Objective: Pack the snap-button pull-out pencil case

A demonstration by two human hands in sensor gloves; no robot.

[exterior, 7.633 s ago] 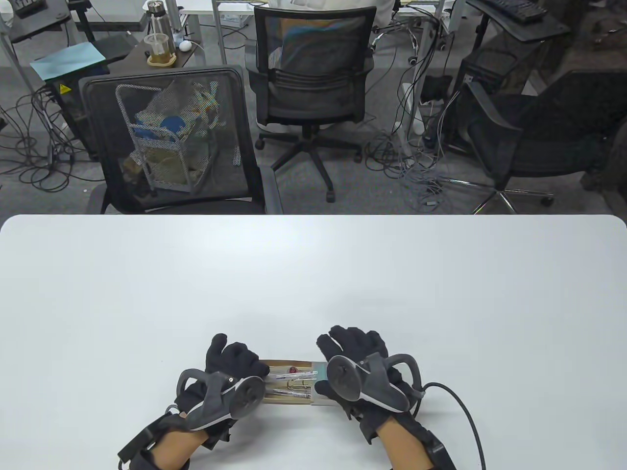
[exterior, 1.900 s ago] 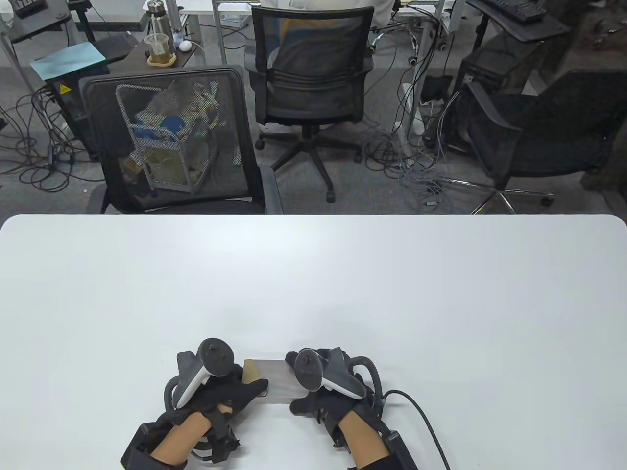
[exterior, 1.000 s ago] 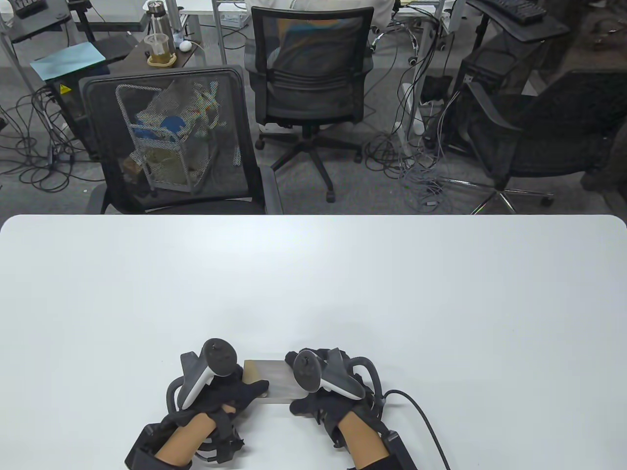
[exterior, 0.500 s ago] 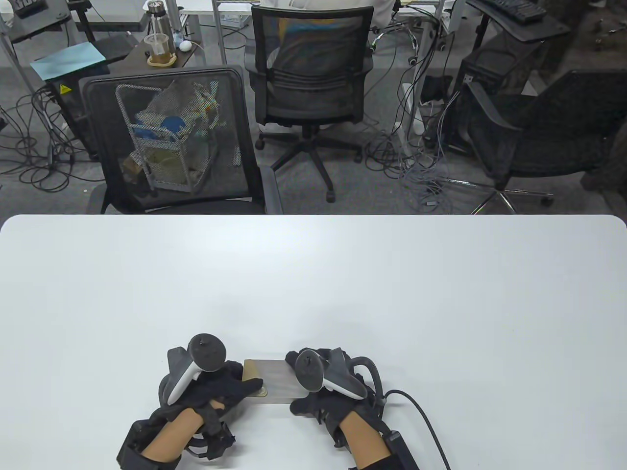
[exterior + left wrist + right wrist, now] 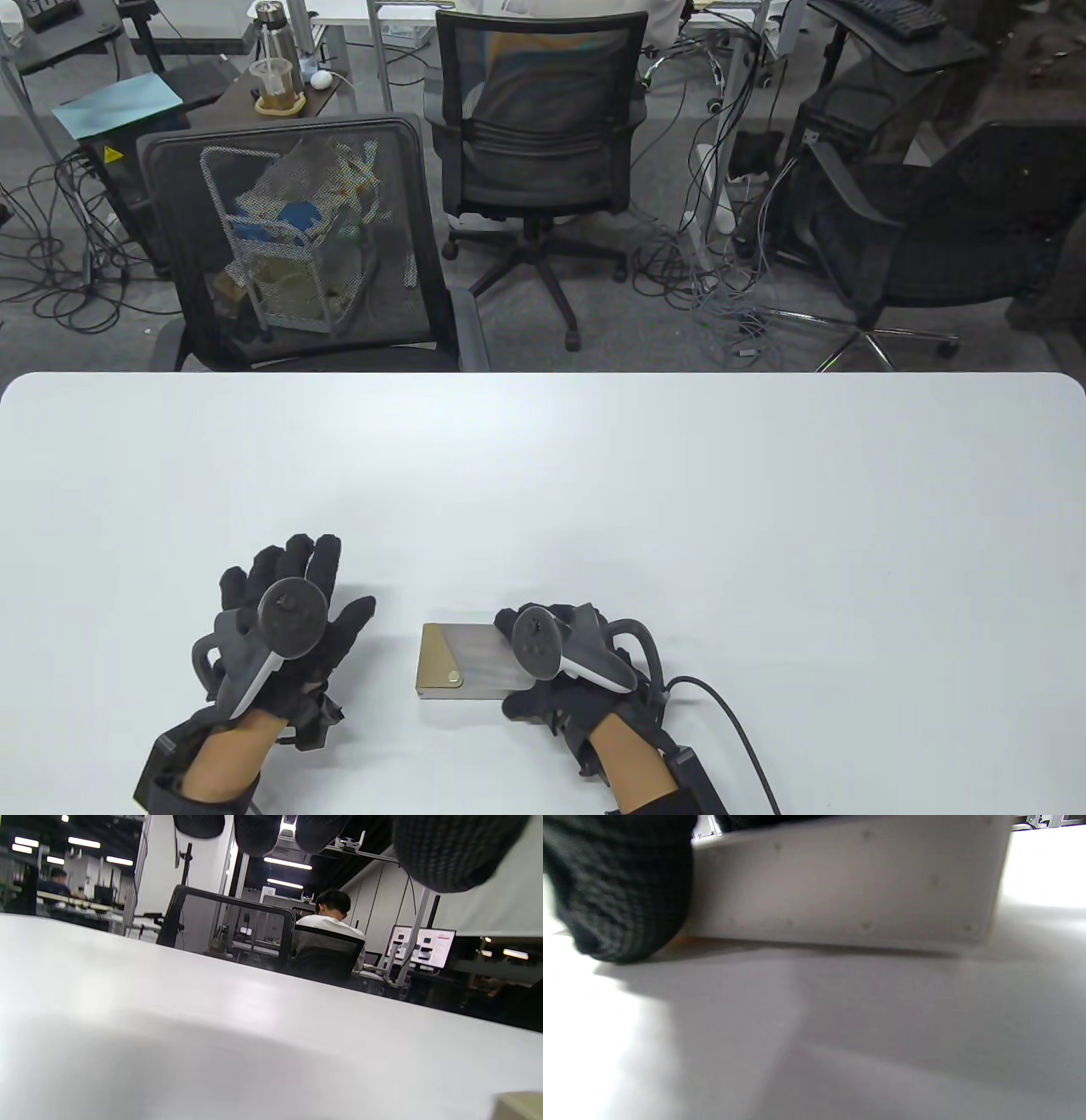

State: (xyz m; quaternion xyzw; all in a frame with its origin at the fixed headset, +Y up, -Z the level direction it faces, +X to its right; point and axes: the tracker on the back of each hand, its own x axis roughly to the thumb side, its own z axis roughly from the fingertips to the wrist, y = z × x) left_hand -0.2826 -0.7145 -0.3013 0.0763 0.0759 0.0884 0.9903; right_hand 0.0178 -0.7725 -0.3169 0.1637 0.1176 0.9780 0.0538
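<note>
The pencil case (image 5: 462, 664) lies shut on the white table (image 5: 594, 475), near its front edge, a grey sleeve with a tan flap and a round snap button (image 5: 455, 679) at its left end. My right hand (image 5: 551, 671) grips the case's right end; its thumb sits at the near edge. In the right wrist view the case's grey side (image 5: 848, 882) fills the top, with a gloved fingertip (image 5: 619, 899) against it. My left hand (image 5: 288, 611) is off the case, to its left, fingers spread flat and holding nothing. A tan corner of the case (image 5: 517, 1107) shows in the left wrist view.
Beyond the table's far edge stand a mesh office chair (image 5: 288, 246) and a second chair (image 5: 539, 127). A cable (image 5: 738, 730) runs from my right wrist toward the front edge.
My left hand has let go of the flap end of the case and moved left and away, opening its fingers. The snap button is now uncovered. My right hand has stayed put.
</note>
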